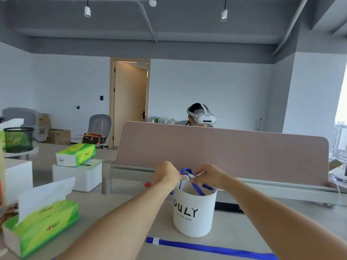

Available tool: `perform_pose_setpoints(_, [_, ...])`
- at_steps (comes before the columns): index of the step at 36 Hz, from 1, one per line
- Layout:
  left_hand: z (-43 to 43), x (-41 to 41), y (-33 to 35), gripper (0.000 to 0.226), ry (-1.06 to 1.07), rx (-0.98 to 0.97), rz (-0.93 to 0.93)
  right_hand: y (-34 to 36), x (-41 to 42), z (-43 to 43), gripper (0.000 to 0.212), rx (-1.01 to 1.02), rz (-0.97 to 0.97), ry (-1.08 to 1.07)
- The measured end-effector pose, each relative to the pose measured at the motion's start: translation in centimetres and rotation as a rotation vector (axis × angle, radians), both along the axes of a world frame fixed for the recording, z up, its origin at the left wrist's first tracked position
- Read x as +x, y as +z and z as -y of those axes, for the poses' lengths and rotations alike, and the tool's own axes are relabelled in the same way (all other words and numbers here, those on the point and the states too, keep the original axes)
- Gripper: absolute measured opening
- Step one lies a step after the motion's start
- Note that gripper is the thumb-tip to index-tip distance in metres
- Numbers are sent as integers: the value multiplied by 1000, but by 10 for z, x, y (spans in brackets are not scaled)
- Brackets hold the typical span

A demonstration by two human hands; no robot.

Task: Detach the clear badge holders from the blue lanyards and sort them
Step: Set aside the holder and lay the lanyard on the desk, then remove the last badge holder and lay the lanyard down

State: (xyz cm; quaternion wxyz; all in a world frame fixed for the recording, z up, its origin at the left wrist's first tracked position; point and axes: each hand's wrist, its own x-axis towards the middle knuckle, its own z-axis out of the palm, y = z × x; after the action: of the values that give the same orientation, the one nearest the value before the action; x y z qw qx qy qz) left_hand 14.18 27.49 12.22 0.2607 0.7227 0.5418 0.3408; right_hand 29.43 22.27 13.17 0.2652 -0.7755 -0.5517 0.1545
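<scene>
**Both grips closed on the lanyard, above the bucket mouth**

Left grip (pixel 167 177) pinches the blue lanyard (pixel 197 188) at the top of its loop. Right grip (pixel 213 175) pinches a small shiny piece (pixel 200 173) at the strap's end, probably the clip. Fingertips of the two nearly meet. I cannot make out the clear badge holder; it is hidden by my fingers or too small to tell.

Near edge of counter (pixel 131 212): a second lanyard (pixel 206 248) lies flat, with a white band near one end and no holder visible on it.

Behind it: white bucket (pixel 194 214), lettered DULY, upright. The held strap's tails hang into its mouth.

Left: tissue box (pixel 41 224). Beyond: pink divider (pixel 225 147), with a person in a white headset (pixel 201 117) behind it.

Method note (judgement): keep the left grip still as an anchor. Let the right thumb open the clip fully, then slide the holder off the hook rather than tugging it. Work directly over the bucket so a slipped part drops inside.
</scene>
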Motion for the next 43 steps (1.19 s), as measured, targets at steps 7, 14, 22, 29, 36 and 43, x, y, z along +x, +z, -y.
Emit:
perform_pose_setpoints(7, [0,-7,11,26,-28,-40,-6,22,-8,13,26,-68,318,34])
perform_pose_setpoints(14, [17,-41,23,16,-136,-17,44,28,-21,40,28,137,214,-27])
perform_pose_setpoints(22, [85,-107,-7,18,-293,-12,49,-9,-68,99,13,266,202,109])
perform_pose_setpoints(29, [120,-138,-59,58,-440,-284,-298,-62,-111,133,13,227,177,125])
perform_pose_setpoints(36, [159,-148,-96,73,-390,-251,-650,-97,-138,152,18,172,92,129])
perform_pose_setpoints(43, [155,-149,-100,91,-294,-259,-663,-110,-143,152,19,161,64,106])
